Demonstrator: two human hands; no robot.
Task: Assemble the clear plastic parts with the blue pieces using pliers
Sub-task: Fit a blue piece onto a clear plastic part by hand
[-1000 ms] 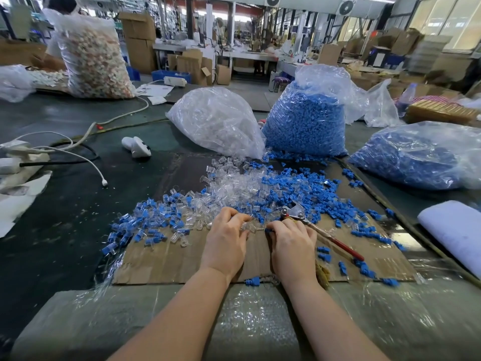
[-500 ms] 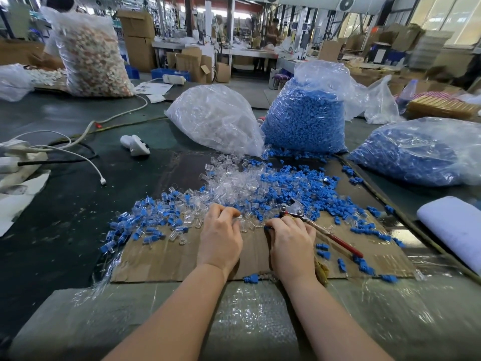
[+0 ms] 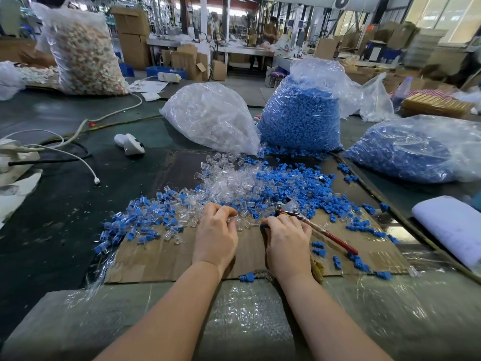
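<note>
Resting both wrists on the cardboard sheet (image 3: 161,259) at the near edge of the bench, we are keeping our hands a little apart. Our left hand (image 3: 216,238) is curling its fingers around a clear plastic part at the near edge of the clear plastic parts (image 3: 229,183) pile. Our right hand (image 3: 287,241) is curling down beside it, a speck of blue showing at its fingertips; whether it is pinching a piece we cannot tell. Just beside its knuckles the pliers (image 3: 309,222) are lying on the cardboard, red handle pointing toward the right edge. Loose blue pieces (image 3: 294,186) are spreading across the middle, and assembled ones (image 3: 135,220) are lying toward the left. Bags are standing behind at the far side.
</note>
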